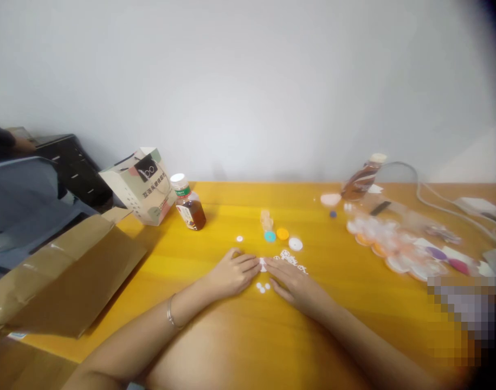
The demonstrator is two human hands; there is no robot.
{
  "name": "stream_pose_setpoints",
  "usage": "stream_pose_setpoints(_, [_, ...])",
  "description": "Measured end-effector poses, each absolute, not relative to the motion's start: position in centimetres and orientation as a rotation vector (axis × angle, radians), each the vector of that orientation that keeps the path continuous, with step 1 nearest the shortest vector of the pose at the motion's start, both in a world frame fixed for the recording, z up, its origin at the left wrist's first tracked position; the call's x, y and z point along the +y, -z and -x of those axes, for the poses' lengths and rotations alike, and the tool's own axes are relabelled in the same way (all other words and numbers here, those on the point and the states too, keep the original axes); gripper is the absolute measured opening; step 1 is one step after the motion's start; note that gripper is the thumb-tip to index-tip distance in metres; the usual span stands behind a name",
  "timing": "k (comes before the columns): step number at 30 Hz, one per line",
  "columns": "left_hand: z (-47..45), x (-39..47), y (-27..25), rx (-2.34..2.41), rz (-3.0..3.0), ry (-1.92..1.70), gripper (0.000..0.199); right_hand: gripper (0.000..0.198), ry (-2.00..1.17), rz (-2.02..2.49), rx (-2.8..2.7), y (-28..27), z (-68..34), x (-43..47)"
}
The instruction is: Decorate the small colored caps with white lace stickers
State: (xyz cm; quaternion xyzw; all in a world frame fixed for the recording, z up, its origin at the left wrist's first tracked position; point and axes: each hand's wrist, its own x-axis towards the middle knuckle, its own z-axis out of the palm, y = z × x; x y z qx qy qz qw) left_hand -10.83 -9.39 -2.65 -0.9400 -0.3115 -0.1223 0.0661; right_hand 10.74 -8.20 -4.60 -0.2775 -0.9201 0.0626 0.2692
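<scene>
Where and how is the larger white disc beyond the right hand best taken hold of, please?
I'd pinch the white disc by its rim with the right hand, coming from above and its right: it appears to lie flat, with the yellow disc to its left and white cutouts on its near side.

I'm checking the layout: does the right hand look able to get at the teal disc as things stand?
Probably yes: the teal disc lies just beyond the right hand, and nothing visible stands between them, though that hand is at a white piece.
</scene>
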Motion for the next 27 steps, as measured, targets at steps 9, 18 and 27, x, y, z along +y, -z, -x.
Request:
stream_pose_setpoints(9, [9.6, -9.0, 2.8, -1.300, 2.865, 0.589, 0.021, 0.034, -0.134, 0.758, -2.505, 4.5, -10.6, -8.2])
stream_pose_setpoints(18, [8.1, -8.1, 3.4, -1.631, 2.796, 0.718, 0.018, 0.034, -0.159, 0.736, -2.472, 5.1, -10.6, -8.1])
stream_pose_setpoints(27, [8.6, -9.0, 2.7, -1.474, 2.697, 0.919, 0.017, 0.025, -0.446, 0.888, -2.100, 5.0, -10.7, -8.3])
